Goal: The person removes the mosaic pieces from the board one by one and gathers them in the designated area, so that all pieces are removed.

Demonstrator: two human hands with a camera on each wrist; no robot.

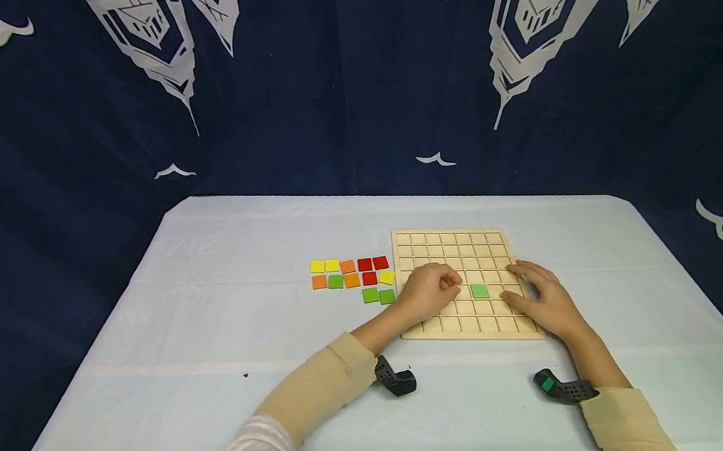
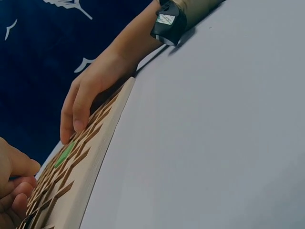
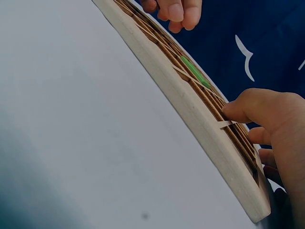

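A square wooden grid board [image 1: 450, 326] lies flat on the table. One green tile [image 1: 480, 291] sits in a cell right of its middle. My left hand [image 1: 429, 291] hovers over the board just left of that tile. Its fingers are loosely curled, and no piece shows between thumb and index finger; in the left wrist view part of this hand [image 2: 14, 183] is cut off. My right hand [image 1: 545, 302] rests at the board's right edge with thumb and fingers spread. In the right wrist view the right thumb [image 3: 245, 107] touches the grid, while its other fingers are partly hidden.
Left of the board lie several loose square tiles in rows: yellow [image 1: 317, 267], orange [image 1: 347, 267], red [image 1: 364, 264] and green [image 1: 370, 295]. Black wrist devices [image 1: 397, 378] sit by both forearms. A dark blue patterned curtain [image 1: 344, 111] hangs behind the white table [image 1: 158, 419].
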